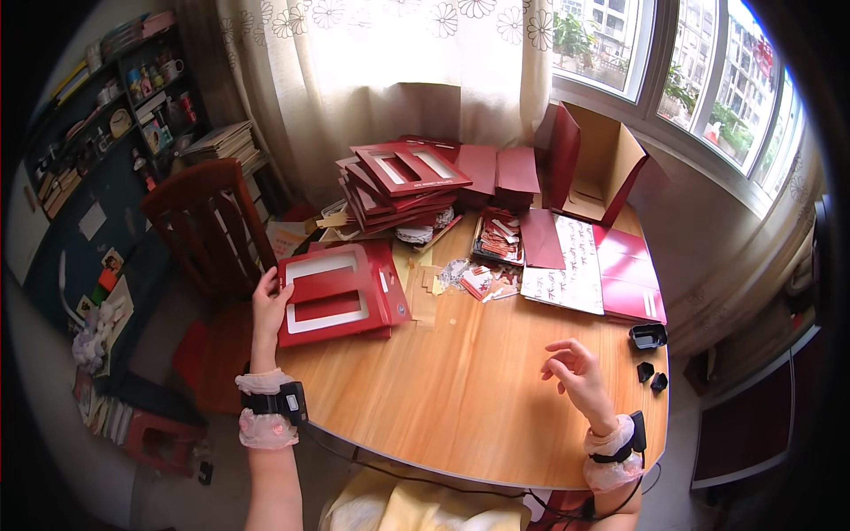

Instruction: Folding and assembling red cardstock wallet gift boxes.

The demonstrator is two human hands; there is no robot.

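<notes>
At the table's left edge, my left hand (268, 305) grips the side of a flat red cardboard box (329, 342) with cut-out windows, its thumb on the top face. The box lies on other red cardboard pieces (387, 281). My right hand (574, 375) hovers above the right part of the wooden table (460, 389), its fingers loosely bent and apart, with nothing in them. Each wrist wears a pale frilled cuff and a black strap with a device.
Behind stands a stack of red window boxes (409, 168), beside an upright open carton (584, 168). A tray of small red and white pieces (498, 237), a sheet with handwriting (567, 270) and small black parts (648, 336) lie rightward. A wooden chair (208, 221) stands left.
</notes>
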